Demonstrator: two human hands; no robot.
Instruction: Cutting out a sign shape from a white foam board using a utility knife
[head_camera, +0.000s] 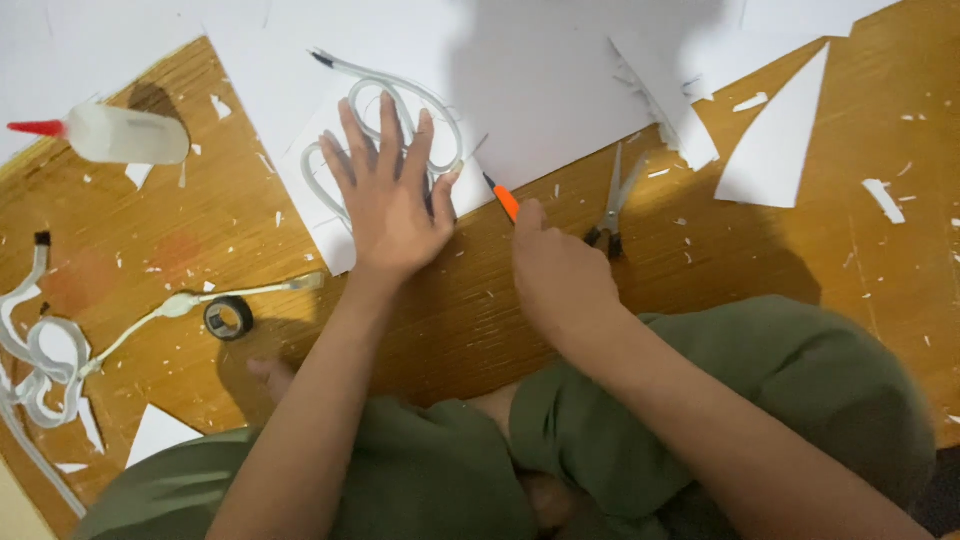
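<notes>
Orange craft knife (505, 200) grasped in clenched right hand (558, 270), blade at the white foam sheet (540, 100) edge. Left hand (390, 195) lies flat, fingers spread, pressing looped grey cable (415, 100) onto sheet.

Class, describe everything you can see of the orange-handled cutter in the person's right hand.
The orange-handled cutter is slim, with a bright orange body and a dark tip. Only its front end shows; the rest is hidden inside the right hand, which closes around it. It lies tilted, tip pointing up and left toward the edge of the white sheet that the left hand presses flat. Its tip sits at the sheet's lower edge, above the wooden floor. Whether a blade is out cannot be told.
</notes>
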